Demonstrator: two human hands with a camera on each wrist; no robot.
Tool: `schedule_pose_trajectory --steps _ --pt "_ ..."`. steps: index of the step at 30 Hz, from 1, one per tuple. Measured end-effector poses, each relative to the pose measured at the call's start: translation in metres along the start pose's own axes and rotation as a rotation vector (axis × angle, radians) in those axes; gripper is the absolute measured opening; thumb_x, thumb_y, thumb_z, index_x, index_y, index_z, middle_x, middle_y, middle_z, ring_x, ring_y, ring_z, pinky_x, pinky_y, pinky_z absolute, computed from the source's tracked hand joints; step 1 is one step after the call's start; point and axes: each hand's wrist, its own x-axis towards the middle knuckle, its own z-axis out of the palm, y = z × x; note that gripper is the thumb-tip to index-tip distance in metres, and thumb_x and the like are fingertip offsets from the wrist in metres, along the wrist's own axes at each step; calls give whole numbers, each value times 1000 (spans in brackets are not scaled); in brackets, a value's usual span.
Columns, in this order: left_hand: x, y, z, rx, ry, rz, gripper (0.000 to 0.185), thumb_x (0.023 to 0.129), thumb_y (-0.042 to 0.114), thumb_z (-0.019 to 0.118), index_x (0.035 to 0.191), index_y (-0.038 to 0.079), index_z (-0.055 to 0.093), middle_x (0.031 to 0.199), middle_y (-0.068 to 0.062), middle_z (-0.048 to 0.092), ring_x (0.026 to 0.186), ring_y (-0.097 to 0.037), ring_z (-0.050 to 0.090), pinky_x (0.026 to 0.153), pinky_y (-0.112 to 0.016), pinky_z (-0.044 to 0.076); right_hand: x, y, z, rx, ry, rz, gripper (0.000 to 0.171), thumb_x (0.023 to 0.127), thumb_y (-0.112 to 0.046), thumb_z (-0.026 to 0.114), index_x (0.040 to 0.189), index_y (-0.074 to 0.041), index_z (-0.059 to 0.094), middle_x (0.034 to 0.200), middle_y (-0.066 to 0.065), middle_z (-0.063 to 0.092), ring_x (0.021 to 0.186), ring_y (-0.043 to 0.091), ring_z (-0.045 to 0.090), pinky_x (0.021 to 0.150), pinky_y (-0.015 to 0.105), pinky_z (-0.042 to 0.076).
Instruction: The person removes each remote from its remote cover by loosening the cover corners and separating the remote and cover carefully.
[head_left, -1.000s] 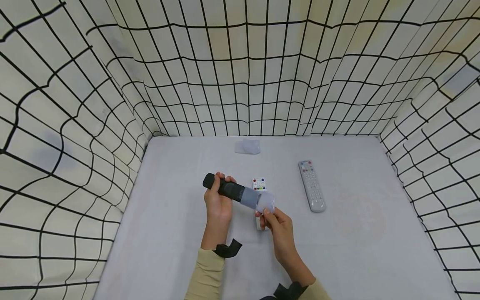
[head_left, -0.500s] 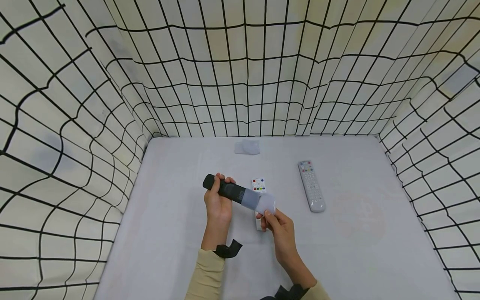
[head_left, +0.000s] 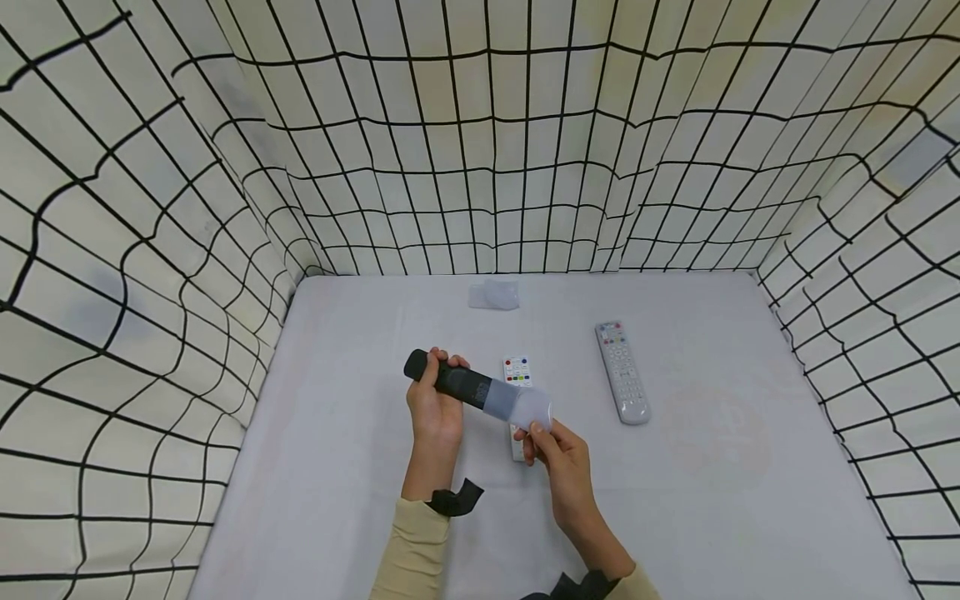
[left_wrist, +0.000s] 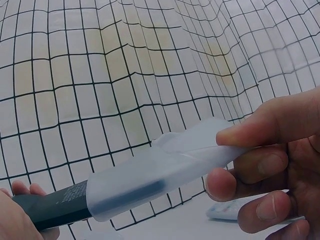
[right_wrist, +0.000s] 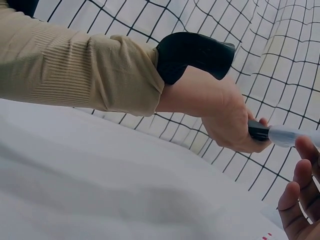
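My left hand grips a black remote control that tilts down to the right above the table. A translucent plastic remote sleeve covers the remote's right part, and its loose end reaches past the remote. Thumb and fingers of my right hand pinch that end. In the left wrist view the remote shows dark through the sleeve, and the right fingers hold the sleeve's creased tip. The right wrist view catches only part of the right hand, with the left hand beyond.
A white remote with coloured buttons lies beneath the held sleeve, partly hidden. To its right lies a grey remote. Another clear sleeve is at the back of the white table. Black netting hangs behind and at both sides.
My right hand has shifted slightly right and down with the sleeve's end, which now lies straighter in line with the remote. The left hand has hardly moved.
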Motion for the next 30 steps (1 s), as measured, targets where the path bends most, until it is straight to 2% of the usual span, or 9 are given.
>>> schedule_pose_trajectory --steps 12,22,26,30 --pt "0 0 -1 10 -12 5 13 109 11 53 113 -1 53 93 -8 59 76 -22 59 82 -33 56 -1 0 -3 -7 14 24 32 107 -24 60 113 5 70 90 0 73 75 13 56 73 26 50" --pt "1 1 0 6 -4 17 20 109 11 52 121 -4 50 92 -8 60 76 -22 59 81 -33 56 -1 -2 -4 -20 19 30 33 107 -25 60 115 6 70 89 -1 72 75 13 56 73 26 50" --pt "1 1 0 10 2 17 18 109 11 51 120 -4 51 93 -8 60 76 -22 59 81 -33 56 -1 -2 -4 -16 23 37 32 107 -25 60 114 5 70 89 1 73 75 14 56 73 26 50" --pt "1 1 -1 20 0 23 16 109 11 52 118 -2 51 93 -7 59 76 -21 59 81 -32 56 -2 -1 -5 -10 26 42 31 107 -24 59 115 4 70 92 8 73 75 14 56 73 26 51"
